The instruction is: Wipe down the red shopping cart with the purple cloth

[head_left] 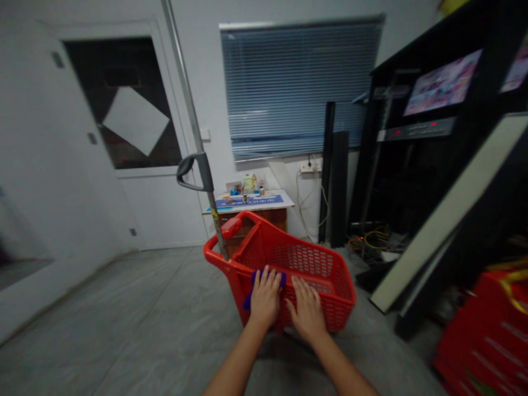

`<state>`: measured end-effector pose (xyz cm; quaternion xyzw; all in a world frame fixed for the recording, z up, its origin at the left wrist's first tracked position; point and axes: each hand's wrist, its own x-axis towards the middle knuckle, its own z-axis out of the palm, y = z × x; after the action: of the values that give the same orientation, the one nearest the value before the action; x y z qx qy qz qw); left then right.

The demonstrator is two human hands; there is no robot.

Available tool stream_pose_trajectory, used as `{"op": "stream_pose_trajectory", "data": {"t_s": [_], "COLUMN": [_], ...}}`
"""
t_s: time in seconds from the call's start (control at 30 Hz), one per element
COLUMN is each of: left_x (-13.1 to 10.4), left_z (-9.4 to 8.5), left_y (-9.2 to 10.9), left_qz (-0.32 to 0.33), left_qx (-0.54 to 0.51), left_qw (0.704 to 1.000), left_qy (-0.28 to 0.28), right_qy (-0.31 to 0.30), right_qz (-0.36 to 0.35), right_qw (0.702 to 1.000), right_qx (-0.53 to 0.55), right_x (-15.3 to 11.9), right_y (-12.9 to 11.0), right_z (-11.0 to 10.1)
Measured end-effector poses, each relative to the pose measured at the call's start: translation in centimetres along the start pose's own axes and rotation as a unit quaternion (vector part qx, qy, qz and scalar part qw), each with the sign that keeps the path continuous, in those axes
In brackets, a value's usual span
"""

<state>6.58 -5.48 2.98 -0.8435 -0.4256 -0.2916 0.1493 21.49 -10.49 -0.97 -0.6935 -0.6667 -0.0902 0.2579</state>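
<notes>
Grey floor — red basket, purple cloth under left hand

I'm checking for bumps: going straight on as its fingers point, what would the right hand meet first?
Probably the far basket wall, red and perforated, across the opening from the right hand, though depth is unclear and the hand might pass above that wall.

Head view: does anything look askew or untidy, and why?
The white sheet on the door pane is turned like a diamond, out of line with the pane's edges. Loose cables lie tangled near the black rack.
</notes>
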Motion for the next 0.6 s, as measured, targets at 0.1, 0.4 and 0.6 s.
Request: {"op": "stream_pose_trajectory", "data": {"t_s": [0.1, 0.4, 0.6], "left_x": [0.2, -0.1, 0.3], "left_z": [-0.4, 0.4, -0.2], "left_y": [-0.9, -0.2, -0.7], "left_qz": [0.012, -0.026, 0.015], "left_qx": [0.003, 0.008, -0.008], "left_qw": [1.000, 1.000, 1.000], "left_qy": [-0.004, 0.014, -0.005], "right_qy": [-0.004, -0.001, -0.014], "right_qz": [-0.005, 0.001, -0.004], "right_qw": [1.000, 1.000, 1.000], "right_qx": [0.000, -0.003, -0.002], "right_x": [0.0, 0.1, 0.0], "right_y": [0.1, -0.1, 0.4], "right_z": [-0.3, 0.2, 0.1]}}
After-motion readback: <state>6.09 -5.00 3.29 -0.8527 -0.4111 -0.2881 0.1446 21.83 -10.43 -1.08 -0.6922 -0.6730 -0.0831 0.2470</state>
